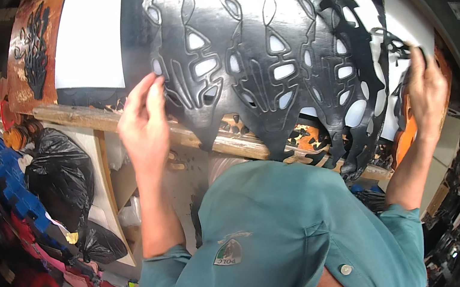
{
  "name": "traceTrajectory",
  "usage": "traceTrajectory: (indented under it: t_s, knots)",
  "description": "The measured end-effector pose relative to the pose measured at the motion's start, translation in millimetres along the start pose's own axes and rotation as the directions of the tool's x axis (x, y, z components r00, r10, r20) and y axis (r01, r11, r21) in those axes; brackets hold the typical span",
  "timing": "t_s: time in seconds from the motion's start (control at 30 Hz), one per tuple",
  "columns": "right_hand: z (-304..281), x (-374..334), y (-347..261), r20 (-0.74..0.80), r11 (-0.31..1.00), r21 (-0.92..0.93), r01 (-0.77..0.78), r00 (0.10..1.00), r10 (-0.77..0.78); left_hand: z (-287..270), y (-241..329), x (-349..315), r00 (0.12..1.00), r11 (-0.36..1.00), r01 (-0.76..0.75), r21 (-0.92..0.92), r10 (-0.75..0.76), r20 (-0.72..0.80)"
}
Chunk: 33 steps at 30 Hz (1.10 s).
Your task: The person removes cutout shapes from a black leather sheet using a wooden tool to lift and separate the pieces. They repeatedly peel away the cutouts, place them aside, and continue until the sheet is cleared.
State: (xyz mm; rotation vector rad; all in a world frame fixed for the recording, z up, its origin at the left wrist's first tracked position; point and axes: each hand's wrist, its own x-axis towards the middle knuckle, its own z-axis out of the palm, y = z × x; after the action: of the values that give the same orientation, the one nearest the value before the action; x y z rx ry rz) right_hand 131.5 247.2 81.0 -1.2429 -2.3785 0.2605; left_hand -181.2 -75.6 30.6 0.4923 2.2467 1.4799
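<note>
1. We see one glossy black sheet (252, 24), pierced by rounded openings, overhanging one wooden beam (239, 145).
2. Two half-curled hands, left hand (143, 112) and right hand (428, 86), flank it; we cannot tell whether either grips.

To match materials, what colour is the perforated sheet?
The perforated sheet is black, shown best in the head view.

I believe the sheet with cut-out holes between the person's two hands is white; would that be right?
Not quite: the sheet with cut-out holes between the left hand and right hand is black, as the head view shows.
</note>
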Motion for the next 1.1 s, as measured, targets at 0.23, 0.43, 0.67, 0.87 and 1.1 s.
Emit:
traceTrajectory:
  t_s: [0.23,0.43,0.67,0.87,1.1]
  knots:
    - [13.5,62.4,-79.6,-0.381,0.751,0.341,0.565,0.813,-0.439,-23.1,-22.4,-55.6,0.955,0.94,0.293,-0.176,-0.279,0.104]
    - [127.8,-12.6,-197.5,-0.134,0.497,0.328,0.803,0.561,-0.817,-10.2,-24.8,-56.2,0.874,0.762,0.484,-0.43,-0.396,0.281]
    - [151.3,-56.6,-197.2,-0.039,0.44,0.51,0.74,0.53,-0.847,4.8,-31.5,-59.0,0.854,0.678,0.52,-0.52,-0.415,0.314]
    - [145.7,-67.6,-208.2,0.079,0.449,0.596,0.666,0.508,-0.858,7.0,-31.3,-58.4,0.869,0.665,0.494,-0.561,-0.398,0.294]
    - [140.6,-64.3,-192.8,0.189,0.538,0.803,0.254,0.748,-0.636,-0.7,-17.0,-56.6,0.937,0.888,0.349,-0.3,-0.338,0.092]
